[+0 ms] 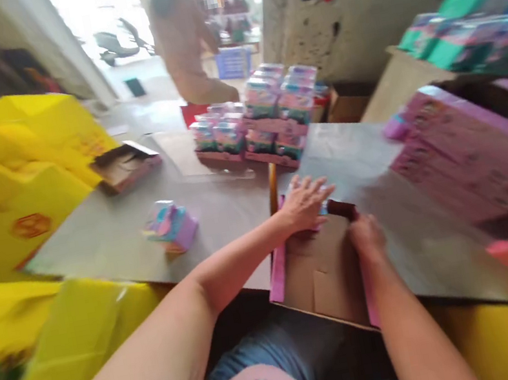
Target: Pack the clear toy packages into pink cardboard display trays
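Reaches with the left hand (306, 205), palm down and fingers spread, over the far end of a pink-walled cardboard tray (335, 261) at 5 o'clock, above a mostly hidden blue-and-pink item (323, 208). Grips the tray's far right corner at 4 o'clock with the right hand (369, 236), blurred. Has a small pastel box (176, 226) near 9 o'clock on the grey tabletop (351, 159), an open shallow carton (125, 167) at 10, and stacked pink cartons (469, 158) at 3. Faces packed display trays (273, 159) at 12, with a co-worker (184, 48) behind at 11.
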`<control>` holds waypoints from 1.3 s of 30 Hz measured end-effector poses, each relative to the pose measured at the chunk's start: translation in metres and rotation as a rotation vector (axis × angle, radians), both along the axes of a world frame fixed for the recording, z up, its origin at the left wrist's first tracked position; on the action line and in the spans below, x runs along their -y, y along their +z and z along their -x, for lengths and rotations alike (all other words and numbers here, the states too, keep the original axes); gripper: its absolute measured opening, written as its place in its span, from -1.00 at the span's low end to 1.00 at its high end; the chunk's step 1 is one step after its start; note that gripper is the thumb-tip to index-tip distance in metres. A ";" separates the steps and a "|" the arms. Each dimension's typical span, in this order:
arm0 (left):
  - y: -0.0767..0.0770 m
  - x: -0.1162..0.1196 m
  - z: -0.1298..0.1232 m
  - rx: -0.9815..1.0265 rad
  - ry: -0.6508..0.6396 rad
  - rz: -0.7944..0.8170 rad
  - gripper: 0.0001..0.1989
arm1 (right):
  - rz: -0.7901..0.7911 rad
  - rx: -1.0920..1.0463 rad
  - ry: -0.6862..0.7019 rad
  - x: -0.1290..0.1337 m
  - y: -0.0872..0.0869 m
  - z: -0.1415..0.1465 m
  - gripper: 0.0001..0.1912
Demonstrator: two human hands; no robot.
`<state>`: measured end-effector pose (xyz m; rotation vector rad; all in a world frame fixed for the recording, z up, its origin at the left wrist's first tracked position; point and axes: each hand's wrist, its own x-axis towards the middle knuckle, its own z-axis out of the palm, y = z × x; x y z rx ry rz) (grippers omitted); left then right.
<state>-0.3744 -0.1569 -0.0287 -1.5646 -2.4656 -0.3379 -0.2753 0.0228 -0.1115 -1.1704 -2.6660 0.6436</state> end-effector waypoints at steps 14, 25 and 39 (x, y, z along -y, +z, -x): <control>0.008 0.322 0.040 0.324 1.159 -0.180 -0.16 | -0.379 -0.008 0.119 -0.010 -0.018 0.005 -0.58; 0.082 0.139 -0.057 0.546 0.592 -0.566 0.01 | -0.368 -0.762 0.552 0.136 0.100 -0.097 -0.14; -0.006 -0.082 -0.135 0.650 -0.205 -0.299 -0.65 | -0.446 -0.717 -0.124 -0.033 -0.031 -0.123 -0.10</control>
